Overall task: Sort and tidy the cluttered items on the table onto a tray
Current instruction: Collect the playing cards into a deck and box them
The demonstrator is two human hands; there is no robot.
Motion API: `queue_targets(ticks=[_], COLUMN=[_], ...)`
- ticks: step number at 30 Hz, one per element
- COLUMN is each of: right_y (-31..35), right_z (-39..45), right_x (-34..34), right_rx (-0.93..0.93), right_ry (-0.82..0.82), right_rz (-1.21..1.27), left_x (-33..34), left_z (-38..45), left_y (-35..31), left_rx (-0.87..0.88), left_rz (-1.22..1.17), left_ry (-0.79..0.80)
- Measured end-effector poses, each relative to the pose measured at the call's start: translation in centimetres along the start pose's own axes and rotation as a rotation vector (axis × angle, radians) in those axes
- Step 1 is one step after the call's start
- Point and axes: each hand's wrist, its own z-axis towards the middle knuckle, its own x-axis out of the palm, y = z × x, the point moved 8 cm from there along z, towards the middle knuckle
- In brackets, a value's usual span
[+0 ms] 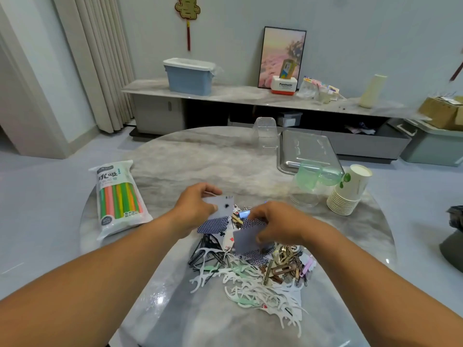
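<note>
A heap of small items lies on the round marble table [200,159]: playing cards [213,225], white and green floss picks [253,284], black hairpins [203,251] and metal clips [280,266]. My left hand [198,209] holds a few playing cards [223,205], an ace of spades facing up, above the heap's far edge. My right hand [278,224] pinches a single card [246,240], back side up, just over the heap. The steel tray [308,149] sits at the far right of the table.
A pack of coloured straws [117,199] lies at the left. A stack of paper cups [348,194], a clear cup with green cups [313,184] and a clear container [265,131] stand near the tray. A low cabinet is behind the table.
</note>
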Motion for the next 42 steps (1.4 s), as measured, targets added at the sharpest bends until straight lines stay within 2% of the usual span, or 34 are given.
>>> queue_targets(ticks=[2, 6, 11, 15, 19, 22, 25, 29, 31, 33, 37, 40, 42], right_y=[0.1, -0.7, -2.0, -2.3, -2.7, -3.9, -5.1, -6.0, -6.6, -7.0, -7.2, -7.5, -8.1], right_z=[-0.1, 0.0, 0.0, -0.3, -0.5, -0.4, -0.3, -0.3, -0.4, -0.4, -1.2, -1.5, -1.6], right_x=[0.9, 0.3, -2.0, -2.0, -3.8, -3.9, -3.7, -3.3, -3.1, -3.3, -4.7, -5.4, -5.2], right_rx=[-0.003, 0.039, 0.061, 0.068, 0.106, 0.212, 0.305, 0.364, 0.42, 0.453, 0.517, 0.532, 0.56], right_ry=[0.028, 0.013, -0.153, -0.24, -0.422, -0.438, -0.446, -0.43, -0.397, -0.391, -0.46, -0.48, -0.472], right_rz=[-0.154, -0.013, 0.251, 0.185, 0.25, 0.315, 0.425, 0.59, 0.566, 0.436, 0.165, 0.204, 0.351], left_x=[0.6, 1.1, -0.1, -0.3, -1.2, -1.6, -1.1, -1.5, -2.0, -2.0, -1.4, -0.4, 0.4], left_z=[-0.3, -0.5, 0.1, 0.0, -0.1, 0.1, 0.0, -0.1, 0.0, 0.1, -0.7, -1.4, -1.8], left_y=[0.5, 1.3, 1.1, 0.0, -1.5, -1.2, 0.2, 0.8, 0.8, 1.2, 1.4, 1.7, 1.9], left_rx=[0.015, 0.022, 0.009, 0.11, 0.18, 0.082, -0.062, -0.142, -0.172, -0.226, -0.308, -0.365, -0.41], left_rz=[0.115, 0.266, 0.232, 0.33, 0.26, 0.154, 0.007, -0.036, -0.088, -0.16, -0.202, -0.195, -0.237], left_ry=[0.053, 0.093, 0.013, 0.001, -0.134, -0.188, -0.167, -0.202, -0.233, -0.238, -0.189, -0.144, -0.117])
